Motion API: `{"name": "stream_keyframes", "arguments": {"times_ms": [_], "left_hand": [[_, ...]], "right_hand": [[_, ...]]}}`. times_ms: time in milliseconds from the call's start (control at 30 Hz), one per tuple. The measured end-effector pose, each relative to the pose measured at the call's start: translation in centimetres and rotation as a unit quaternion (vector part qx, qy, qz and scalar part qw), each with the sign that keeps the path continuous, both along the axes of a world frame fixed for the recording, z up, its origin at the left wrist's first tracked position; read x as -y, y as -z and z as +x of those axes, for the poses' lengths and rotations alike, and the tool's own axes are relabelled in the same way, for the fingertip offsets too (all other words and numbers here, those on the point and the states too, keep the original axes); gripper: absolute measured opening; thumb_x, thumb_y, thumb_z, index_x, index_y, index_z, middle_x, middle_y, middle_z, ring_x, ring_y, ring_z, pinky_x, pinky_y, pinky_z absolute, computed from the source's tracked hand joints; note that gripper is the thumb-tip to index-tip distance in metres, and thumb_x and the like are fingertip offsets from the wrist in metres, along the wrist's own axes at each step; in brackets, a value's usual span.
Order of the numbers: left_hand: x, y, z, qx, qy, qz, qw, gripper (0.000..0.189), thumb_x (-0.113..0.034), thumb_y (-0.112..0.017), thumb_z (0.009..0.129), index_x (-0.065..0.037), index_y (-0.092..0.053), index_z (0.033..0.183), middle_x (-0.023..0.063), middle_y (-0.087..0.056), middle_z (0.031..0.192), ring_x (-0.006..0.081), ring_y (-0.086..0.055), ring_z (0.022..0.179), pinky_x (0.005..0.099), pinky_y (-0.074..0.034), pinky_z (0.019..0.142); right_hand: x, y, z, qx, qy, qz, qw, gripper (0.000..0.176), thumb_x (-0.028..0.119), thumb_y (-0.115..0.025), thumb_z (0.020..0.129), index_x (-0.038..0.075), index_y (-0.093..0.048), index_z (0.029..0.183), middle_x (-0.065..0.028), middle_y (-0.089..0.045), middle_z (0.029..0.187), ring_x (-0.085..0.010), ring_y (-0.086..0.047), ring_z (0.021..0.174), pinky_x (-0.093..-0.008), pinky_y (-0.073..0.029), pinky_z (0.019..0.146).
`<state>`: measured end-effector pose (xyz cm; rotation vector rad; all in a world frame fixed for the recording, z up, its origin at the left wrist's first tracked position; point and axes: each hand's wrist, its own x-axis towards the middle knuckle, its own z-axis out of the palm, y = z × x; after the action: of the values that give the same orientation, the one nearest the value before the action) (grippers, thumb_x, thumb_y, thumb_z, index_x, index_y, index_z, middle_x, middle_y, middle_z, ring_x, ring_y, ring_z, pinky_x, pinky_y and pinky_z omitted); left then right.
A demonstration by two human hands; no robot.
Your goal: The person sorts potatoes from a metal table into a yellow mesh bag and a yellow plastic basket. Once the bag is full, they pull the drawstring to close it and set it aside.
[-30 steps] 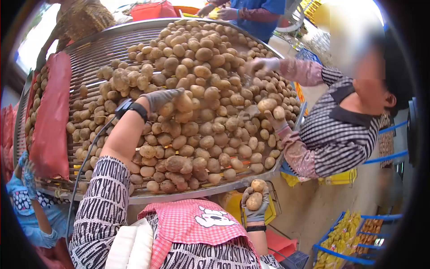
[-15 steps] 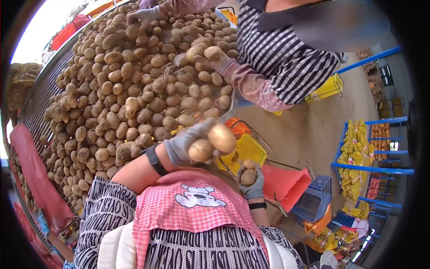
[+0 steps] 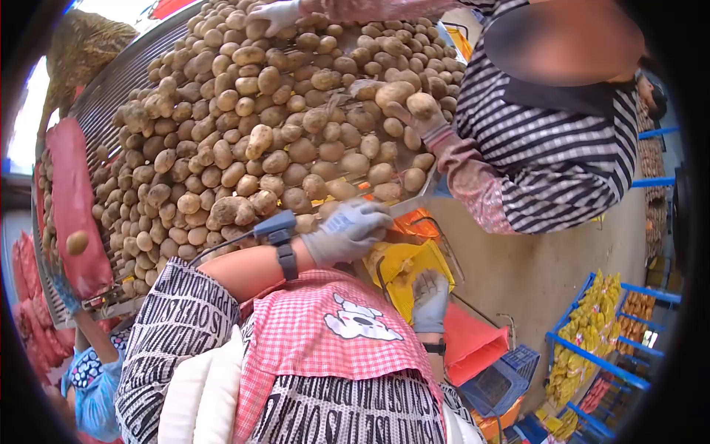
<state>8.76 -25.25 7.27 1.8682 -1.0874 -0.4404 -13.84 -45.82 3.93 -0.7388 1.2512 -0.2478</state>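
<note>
Hovering: left hand (image 3: 347, 229), grey knit glove, fingers loose, released, over yellow sack (image 3: 403, 270) | right hand (image 3: 430, 296), gloved, grip cannot be told | potatoes (image 3: 259, 140), rounded, dusty-brown, heaped on slatted metal worktop (image 3: 111, 92)

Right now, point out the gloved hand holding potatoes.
The co-worker's nearer hand, raised at the edge of the pile, grips two potatoes. The wearer's left hand and right hand show none; the far gloved hand lies on the pile.
</note>
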Motion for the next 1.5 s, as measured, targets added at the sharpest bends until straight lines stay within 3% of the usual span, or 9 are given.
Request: {"name": "stream_keyframes", "arguments": {"times_ms": [167, 267, 367, 633, 1067, 1300, 1367, 1433, 1500], "left_hand": [[-10.3, -1.7, 7.4, 0.189, -0.161, 0.365, 0.897, 0.059, -0.038, -0.074, 0.074, -0.017, -0.063, 0.127, 0.0139, -0.048, 0.143, 0.0324, -0.034, 0.143, 0.0569, -0.014, 0.12], [-15.0, -3.6, 8.5, 0.187, -0.086, 0.422, 0.883, 0.061, -0.039, -0.071, 0.076, -0.02, -0.06, 0.132, 0.0138, -0.045, 0.148, 0.0322, -0.033, 0.144, 0.0587, -0.015, 0.119], [-18.5, -3.2, 7.6, 0.072, -0.132, 0.487, 0.861, 0.059, -0.037, -0.07, 0.077, -0.021, -0.06, 0.133, 0.0134, -0.039, 0.153, 0.0317, -0.031, 0.145, 0.0575, -0.016, 0.12], [-29.9, -2.6, 10.6, 0.156, -0.278, 0.451, 0.834, 0.031, -0.018, -0.065, 0.082, -0.014, -0.066, 0.113, 0.0078, -0.064, 0.116, 0.029, -0.059, 0.111, 0.0405, -0.044, 0.097], [-34.1, -2.5, 4.0, 0.142, -0.476, 0.172, 0.851, 0.023, -0.003, -0.06, 0.09, -0.006, -0.067, 0.112, 0.0145, -0.068, 0.109, 0.033, -0.064, 0.105, 0.0374, -0.051, 0.093], [-23.4, 0.9, 9.4, 0.059, -0.394, 0.344, 0.85, 0.054, -0.042, -0.066, 0.086, -0.01, -0.058, 0.129, 0.0201, -0.058, 0.121, 0.0368, -0.058, 0.113, 0.0452, -0.046, 0.098], [-20.7, 0.3, 11.8, -0.069, -0.414, 0.429, 0.8, 0.075, -0.06, -0.067, 0.08, -0.017, -0.052, 0.139, 0.0257, -0.046, 0.135, 0.0425, -0.049, 0.123, 0.0492, -0.04, 0.104], [-18.7, -0.8, 12.3, -0.102, -0.459, 0.444, 0.763, 0.073, -0.059, -0.067, 0.08, -0.023, -0.051, 0.141, 0.0243, -0.041, 0.14, 0.042, -0.045, 0.127, 0.0502, -0.039, 0.106], [-17.9, 2.7, 11.6, -0.015, -0.475, 0.453, 0.755, 0.073, -0.059, -0.069, 0.079, -0.023, -0.051, 0.14, 0.0237, -0.04, 0.141, 0.0416, -0.044, 0.128, 0.0506, -0.039, 0.106]], "right_hand": [[-3.5, -2.8, 13.7, 0.12, -0.406, -0.143, 0.895, 0.029, 0.02, -0.055, 0.102, 0.0, -0.061, 0.122, -0.0051, -0.066, 0.112, -0.0133, -0.063, 0.1, -0.0247, -0.052, 0.084], [-8.0, -4.0, 21.2, 0.244, -0.558, -0.375, 0.699, 0.023, 0.011, -0.059, 0.096, 0.002, -0.065, 0.117, -0.01, -0.068, 0.111, -0.0207, -0.065, 0.102, -0.029, -0.052, 0.088], [-12.5, -4.3, 28.2, 0.34, -0.584, -0.557, 0.483, 0.03, 0.008, -0.063, 0.087, 0.005, -0.066, 0.116, -0.0153, -0.067, 0.111, -0.03, -0.065, 0.104, -0.0359, -0.051, 0.09], [-15.6, 2.4, 33.8, 0.121, -0.645, -0.727, 0.202, 0.051, 0.02, -0.064, 0.08, 0.021, -0.058, 0.131, -0.0092, -0.056, 0.129, -0.0288, -0.055, 0.117, -0.0469, -0.046, 0.094], [-14.8, 3.9, 37.4, 0.051, -0.638, -0.72, 0.269, 0.06, 0.023, -0.073, 0.074, 0.02, -0.05, 0.129, -0.009, -0.052, 0.129, -0.0305, -0.059, 0.108, -0.0415, -0.055, 0.085], [-14.6, 3.7, 40.4, 0.045, -0.622, -0.639, 0.45, 0.064, 0.02, -0.08, 0.074, 0.012, -0.049, 0.129, -0.0146, -0.056, 0.126, -0.0355, -0.058, 0.115, -0.0441, -0.05, 0.095], [-13.7, 5.3, 40.4, 0.161, -0.549, -0.535, 0.621, 0.063, 0.018, -0.079, 0.075, 0.01, -0.049, 0.131, -0.0134, -0.058, 0.124, -0.0317, -0.06, 0.114, -0.0412, -0.051, 0.095], [-12.7, 6.0, 39.4, 0.244, -0.507, -0.399, 0.724, 0.059, 0.015, -0.074, 0.08, 0.01, -0.05, 0.133, -0.0111, -0.06, 0.122, -0.0278, -0.061, 0.112, -0.0385, -0.054, 0.091], [-10.8, 6.0, 38.4, 0.277, -0.392, 0.122, 0.869, 0.054, 0.013, -0.07, 0.083, 0.012, -0.052, 0.134, -0.0105, -0.061, 0.12, -0.0273, -0.063, 0.108, -0.0382, -0.057, 0.087]]}}
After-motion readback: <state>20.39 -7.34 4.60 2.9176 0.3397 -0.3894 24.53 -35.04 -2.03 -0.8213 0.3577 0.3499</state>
